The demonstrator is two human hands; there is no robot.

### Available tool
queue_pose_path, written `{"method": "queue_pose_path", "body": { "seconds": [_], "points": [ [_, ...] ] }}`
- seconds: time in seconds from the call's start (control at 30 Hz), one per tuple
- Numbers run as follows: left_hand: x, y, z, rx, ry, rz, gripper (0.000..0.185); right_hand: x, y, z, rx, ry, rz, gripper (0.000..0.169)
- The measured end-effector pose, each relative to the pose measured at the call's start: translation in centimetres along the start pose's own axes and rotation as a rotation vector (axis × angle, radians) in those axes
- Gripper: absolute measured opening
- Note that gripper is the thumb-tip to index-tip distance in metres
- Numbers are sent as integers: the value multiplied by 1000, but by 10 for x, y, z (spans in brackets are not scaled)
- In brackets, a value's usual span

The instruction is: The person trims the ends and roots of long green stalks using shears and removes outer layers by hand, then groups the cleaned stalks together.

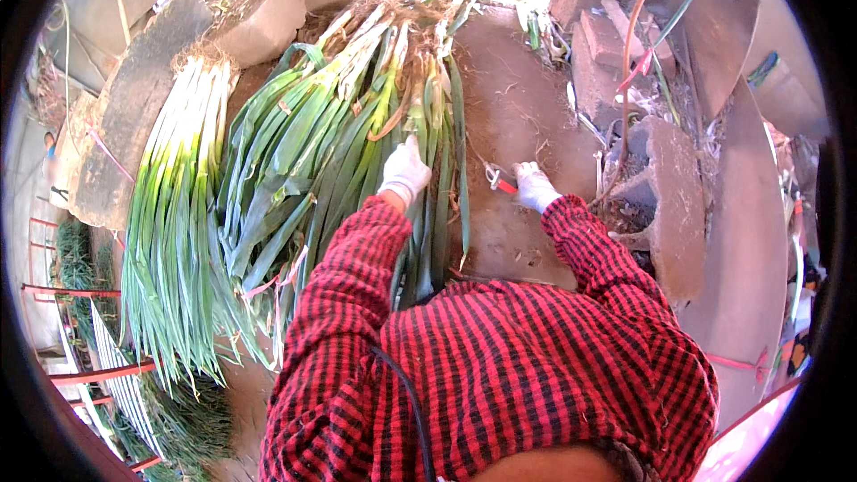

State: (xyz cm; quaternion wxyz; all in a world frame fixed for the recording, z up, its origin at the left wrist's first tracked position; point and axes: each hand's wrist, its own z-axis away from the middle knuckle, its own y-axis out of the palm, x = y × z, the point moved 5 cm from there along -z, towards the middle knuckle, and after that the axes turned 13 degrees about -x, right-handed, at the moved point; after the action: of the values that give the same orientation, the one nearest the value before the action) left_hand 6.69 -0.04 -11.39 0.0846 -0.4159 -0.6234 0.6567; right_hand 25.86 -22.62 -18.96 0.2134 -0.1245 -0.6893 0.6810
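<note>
My left hand, in a white glove, rests at the right part of a loose heap of long green onions. Its fingers are curled over the stalks with one finger pointing up along them; whether they grip a stalk is hidden. In my gloved right hand is a small tool with a red handle and a metal end, held over bare brown ground. The heap's roots and dirty pale stems point away from me, its leaves towards me. Left of it lies a bundle of cleaner onions with white stems.
A wooden slab lies under the cleaner bundle, beside a pale block. To my right stand a hollow concrete block, bricks and an orange-brown hose. More green onions lie at lower left by red bars.
</note>
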Motion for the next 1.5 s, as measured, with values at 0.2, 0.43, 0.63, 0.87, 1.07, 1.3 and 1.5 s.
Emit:
{"method": "queue_pose_path", "body": {
  "seconds": [0.2,0.43,0.63,0.87,1.07,1.3,1.5],
  "points": [
    [-33,-44,62,175,161,-36,54,15,-32,51,90,450,-1241,67],
    [-17,-39,105,-250,191,1,42,92,-102,75,-427,-27,-561,59],
    [-4,-35,105,-163,224,119,38,163,-78,93,-186,-84,-226,68],
    [1,-29,105,-202,271,131,38,173,-45,82,-60,19,-124,73],
    [-3,-32,103,-157,268,88,39,157,-29,30,-112,93,-55,77],
    [4,-28,97,-119,209,144,34,138,-47,-87,-245,120,-160,58],
    [-5,-32,90,-185,213,158,22,96,-43,-209,-369,95,-200,44]
  ]
}}
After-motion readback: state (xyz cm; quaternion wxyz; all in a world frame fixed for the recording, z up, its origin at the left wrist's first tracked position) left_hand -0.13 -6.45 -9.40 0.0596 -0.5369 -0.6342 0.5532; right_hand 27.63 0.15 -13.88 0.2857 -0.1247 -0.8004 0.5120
